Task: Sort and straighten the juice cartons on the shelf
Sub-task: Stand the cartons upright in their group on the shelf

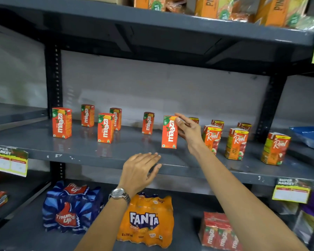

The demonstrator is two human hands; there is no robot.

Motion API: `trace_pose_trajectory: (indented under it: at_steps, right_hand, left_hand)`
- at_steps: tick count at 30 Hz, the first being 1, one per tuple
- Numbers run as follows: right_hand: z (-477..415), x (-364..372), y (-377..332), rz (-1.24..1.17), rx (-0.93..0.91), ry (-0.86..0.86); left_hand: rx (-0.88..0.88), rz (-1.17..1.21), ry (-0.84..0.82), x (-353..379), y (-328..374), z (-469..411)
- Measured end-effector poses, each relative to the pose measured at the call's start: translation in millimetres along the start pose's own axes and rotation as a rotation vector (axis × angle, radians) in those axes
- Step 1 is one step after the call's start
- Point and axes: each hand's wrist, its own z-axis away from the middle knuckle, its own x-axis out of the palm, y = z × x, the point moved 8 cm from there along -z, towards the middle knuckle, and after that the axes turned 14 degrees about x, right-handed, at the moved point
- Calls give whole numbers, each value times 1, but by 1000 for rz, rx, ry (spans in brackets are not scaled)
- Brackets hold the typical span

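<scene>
Left hand [140, 169] with steel wristwatch [119, 195] hovers flat at front lip of grey metal shelf [91, 151], fingers spread, gripping nothing. Right hand [188, 130] reaches farther, thumb and fingers around top right of upright orange Maaza carton [169, 133] (mid-shelf, near front). Five more Maaza cartons [105, 128] stand left; Real cartons [236, 144] right.

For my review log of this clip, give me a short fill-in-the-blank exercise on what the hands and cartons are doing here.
1. The right hand touches the upper edge of a carton branded ____.
2. The left hand hovers open by the shelf edge and wears a ____ on its wrist.
3. The cartons to the right of that hand are branded ____.
4. The orange pack on the lower shelf reads ____.

Missing words: Maaza; watch; Real; Fanta
</scene>
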Motion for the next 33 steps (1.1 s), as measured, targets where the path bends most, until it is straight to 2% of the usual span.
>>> trace_pose_trajectory:
  at_steps: [13, 26, 33]
  right_hand:
    - [17, -24, -16, -75, -77, 124]
    - [21, -24, -14, 0, -94, 116]
    - [3, 6, -5, 44, -93, 116]
  left_hand:
    - [-6, 16, -15, 0, -1, 2]
    - [-8, 17, -42, -3, -3, 1]
    - [-120, -34, -13, -26, -40, 13]
